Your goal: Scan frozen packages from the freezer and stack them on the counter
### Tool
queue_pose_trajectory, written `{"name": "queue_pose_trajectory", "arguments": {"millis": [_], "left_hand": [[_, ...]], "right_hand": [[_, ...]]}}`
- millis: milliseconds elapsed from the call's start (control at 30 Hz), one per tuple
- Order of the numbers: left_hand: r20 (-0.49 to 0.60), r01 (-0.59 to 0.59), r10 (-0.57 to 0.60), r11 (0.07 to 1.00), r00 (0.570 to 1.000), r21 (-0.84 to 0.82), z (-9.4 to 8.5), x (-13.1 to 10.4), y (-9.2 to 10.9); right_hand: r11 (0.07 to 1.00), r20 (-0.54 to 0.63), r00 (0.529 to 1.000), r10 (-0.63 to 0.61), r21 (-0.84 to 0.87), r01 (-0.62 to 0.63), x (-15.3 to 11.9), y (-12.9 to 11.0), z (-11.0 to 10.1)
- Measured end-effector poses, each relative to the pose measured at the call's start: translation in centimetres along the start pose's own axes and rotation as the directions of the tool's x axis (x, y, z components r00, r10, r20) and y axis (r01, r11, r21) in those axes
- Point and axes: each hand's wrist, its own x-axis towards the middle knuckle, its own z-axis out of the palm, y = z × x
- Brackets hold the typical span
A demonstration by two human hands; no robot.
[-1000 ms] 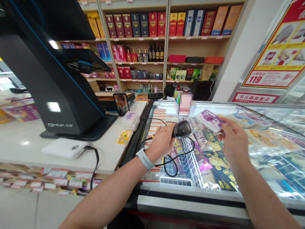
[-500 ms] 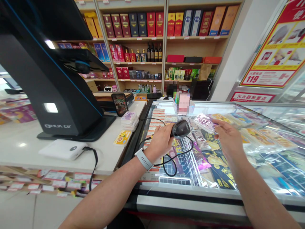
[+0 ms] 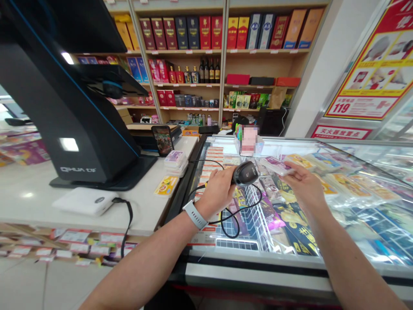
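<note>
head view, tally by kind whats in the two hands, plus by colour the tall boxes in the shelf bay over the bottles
Scanner in left hand: 1
Purple-labelled pack in right hand: 1
Maroon boxes: 3
Navy boxes: 2
Red boxes: 2
Total: 9

black scanner, purple-and-white pack, pale grey watchband

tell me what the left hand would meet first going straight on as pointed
Beyond the barcode scanner it holds, the left hand would probably meet the blurred pink item at the far side of the glass-topped case; depth is unclear.
</note>
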Motion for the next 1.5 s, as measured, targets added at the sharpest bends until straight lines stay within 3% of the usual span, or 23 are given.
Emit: {"name": "queue_pose_trajectory", "arguments": {"millis": [300, 500, 700, 867, 1000, 1267, 1500], "left_hand": [[-0.009, 0.0, 0.0, 1.0, 1.0, 0.001, -0.1, -0.1, 0.2], [-0.004, -0.001, 0.001, 1.0, 1.0, -0.006, -0.2, -0.1, 0.2], [0.003, 0.024, -0.024, 1.0, 1.0, 0.002, 0.0, -0.1, 0.1], [0.008, 0.029, -0.029, 0.999, 1.0, 0.018, 0.1, 0.0, 0.0], [0.012, 0.018, -0.019, 0.999, 1.0, 0.032, 0.0, 0.0, 0.1], [-0.048, -0.017, 0.022, 0.995, 0.999, 0.097, 0.5, 0.0, -0.6], [-0.106, -0.058, 0.068, 0.994, 0.992, 0.095, 0.4, 0.1, -0.8]], "right_hand": [[0.989, -0.073, 0.989, 0.128, 0.081, -0.122, -0.4, -0.4, 0.2], [0.998, -0.066, 0.996, 0.063, -0.001, -0.063, -0.3, 0.4, 0.2], [0.983, -0.148, 0.989, -0.005, -0.18, -0.022, -0.1, 0.8, -0.1], [0.998, -0.116, 0.993, -0.023, -0.064, 0.016, -0.2, 0.7, 0.3], [0.997, -0.062, 0.997, 0.044, 0.058, -0.041, -0.1, 1.2, 0.6], [0.999, -0.036, 0.999, -0.014, -0.034, 0.013, -0.1, 1.0, 0.6], [0.999, -0.022, 0.999, 0.031, -0.044, -0.032, -0.4, 1.1, 0.9]]}}
